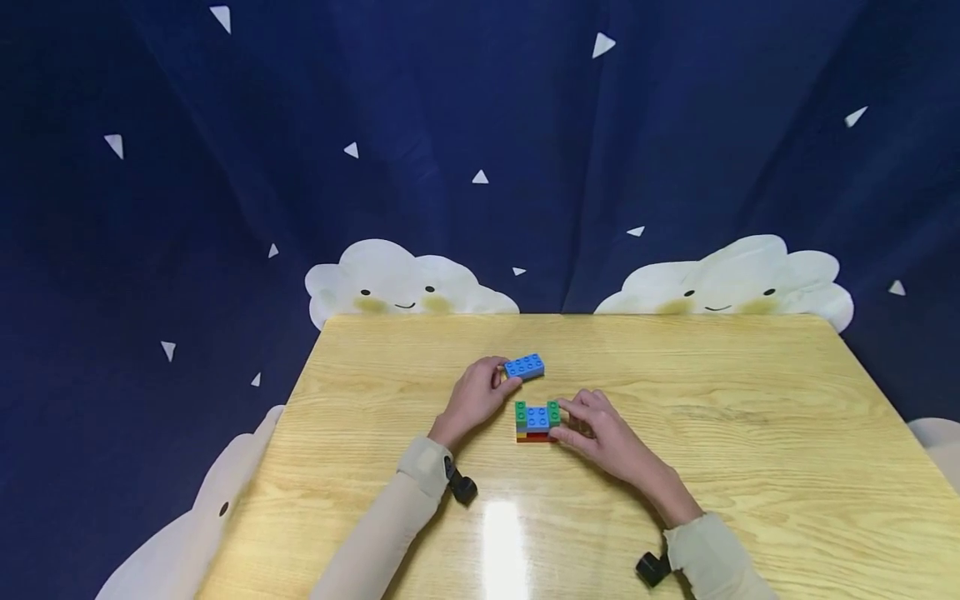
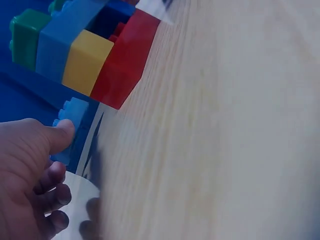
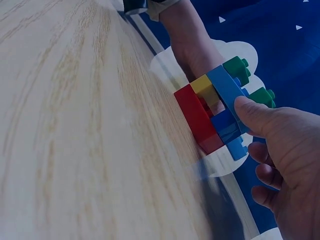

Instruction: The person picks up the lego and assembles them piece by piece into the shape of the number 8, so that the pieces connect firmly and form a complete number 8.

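Observation:
My left hand (image 1: 474,400) pinches one end of a blue building brick (image 1: 527,367) with studs on top, thumb on the near side and fingers behind. In the left wrist view the thumb covers part of that brick (image 2: 75,111). Nearer to me stands a small stack of bricks (image 1: 537,418). It has a red brick (image 3: 197,120) at the bottom, a yellow brick (image 3: 203,87) and a dark blue one above, then a long lighter blue brick (image 3: 221,86), and two green bricks (image 3: 237,70) on top. My right hand (image 1: 606,435) grips the stack's right end between thumb and fingers.
Both hands work over a light wooden table (image 1: 750,417). Behind its far edge hangs a dark blue curtain (image 1: 465,100) with white triangles and smiling clouds. A black wrist camera (image 1: 463,490) sits on the left sleeve, another (image 1: 652,569) by the right sleeve.

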Action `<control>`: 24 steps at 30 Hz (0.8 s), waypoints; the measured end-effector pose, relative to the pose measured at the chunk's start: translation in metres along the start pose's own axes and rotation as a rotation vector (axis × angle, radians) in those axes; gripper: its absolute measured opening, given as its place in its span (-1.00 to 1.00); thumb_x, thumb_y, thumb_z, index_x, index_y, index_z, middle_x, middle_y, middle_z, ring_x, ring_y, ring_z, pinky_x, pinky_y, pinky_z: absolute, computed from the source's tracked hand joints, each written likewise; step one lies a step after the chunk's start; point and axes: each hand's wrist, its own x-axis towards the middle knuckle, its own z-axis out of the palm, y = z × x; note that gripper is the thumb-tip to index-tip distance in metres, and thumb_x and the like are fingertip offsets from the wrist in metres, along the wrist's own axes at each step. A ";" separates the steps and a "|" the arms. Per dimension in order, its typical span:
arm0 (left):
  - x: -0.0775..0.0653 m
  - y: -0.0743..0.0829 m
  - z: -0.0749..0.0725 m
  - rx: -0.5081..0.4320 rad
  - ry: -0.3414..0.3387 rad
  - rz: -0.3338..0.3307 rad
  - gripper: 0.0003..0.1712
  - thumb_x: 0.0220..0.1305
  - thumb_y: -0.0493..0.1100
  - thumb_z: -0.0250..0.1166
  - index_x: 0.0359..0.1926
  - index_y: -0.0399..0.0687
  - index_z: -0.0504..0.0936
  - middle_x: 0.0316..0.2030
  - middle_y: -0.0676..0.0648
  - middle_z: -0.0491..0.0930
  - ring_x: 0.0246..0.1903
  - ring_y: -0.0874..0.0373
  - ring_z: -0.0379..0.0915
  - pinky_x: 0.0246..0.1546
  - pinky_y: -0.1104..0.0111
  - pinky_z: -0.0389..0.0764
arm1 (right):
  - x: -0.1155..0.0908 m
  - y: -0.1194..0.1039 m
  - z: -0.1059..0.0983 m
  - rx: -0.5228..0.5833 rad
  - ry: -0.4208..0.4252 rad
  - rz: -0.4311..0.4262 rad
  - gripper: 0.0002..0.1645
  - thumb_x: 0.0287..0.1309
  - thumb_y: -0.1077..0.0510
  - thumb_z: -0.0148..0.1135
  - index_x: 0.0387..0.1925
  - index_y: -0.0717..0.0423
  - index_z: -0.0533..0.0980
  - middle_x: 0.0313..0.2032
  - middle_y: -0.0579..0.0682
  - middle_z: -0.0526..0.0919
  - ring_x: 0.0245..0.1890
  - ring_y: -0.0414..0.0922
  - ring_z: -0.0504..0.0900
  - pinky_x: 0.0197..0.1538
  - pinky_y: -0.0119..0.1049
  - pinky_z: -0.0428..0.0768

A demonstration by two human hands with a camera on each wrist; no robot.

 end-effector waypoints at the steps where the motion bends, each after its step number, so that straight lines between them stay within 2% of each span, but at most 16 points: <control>1: -0.002 0.001 -0.001 -0.009 0.002 0.002 -0.48 0.48 0.12 0.32 0.24 -0.11 0.64 -0.47 0.05 0.44 -0.53 0.22 0.31 -0.46 0.37 0.33 | 0.000 0.000 0.000 -0.001 0.000 0.001 -0.38 0.30 -0.02 0.45 0.28 0.23 0.60 -0.31 -0.02 0.46 -0.17 -0.19 0.27 -0.20 -0.34 0.36; 9: -0.018 0.008 -0.013 -0.029 0.028 0.030 -0.48 0.49 0.10 0.30 0.28 -0.12 0.61 -0.45 0.05 0.44 -0.50 0.23 0.31 -0.46 0.38 0.33 | 0.001 -0.003 -0.001 -0.001 -0.018 0.022 -0.37 0.32 -0.05 0.43 0.28 0.24 0.60 -0.31 -0.08 0.43 -0.17 -0.16 0.27 -0.18 -0.31 0.35; 16: -0.029 0.018 -0.024 -0.008 0.027 0.080 -0.47 0.50 0.08 0.28 0.31 -0.13 0.59 -0.38 0.06 0.48 -0.44 0.21 0.37 -0.45 0.38 0.37 | 0.001 -0.003 -0.002 -0.020 -0.015 0.019 -0.38 0.31 -0.02 0.44 0.26 0.26 0.60 -0.30 -0.09 0.43 -0.16 -0.16 0.28 -0.17 -0.30 0.35; 24: -0.040 0.030 -0.035 0.008 0.025 0.115 -0.48 0.51 0.06 0.28 0.31 -0.14 0.59 -0.40 0.07 0.47 -0.46 0.22 0.35 -0.46 0.40 0.37 | 0.001 -0.006 -0.001 -0.045 -0.026 0.033 -0.43 0.34 -0.04 0.41 0.23 0.22 0.62 -0.31 -0.09 0.42 -0.15 -0.15 0.27 -0.16 -0.28 0.33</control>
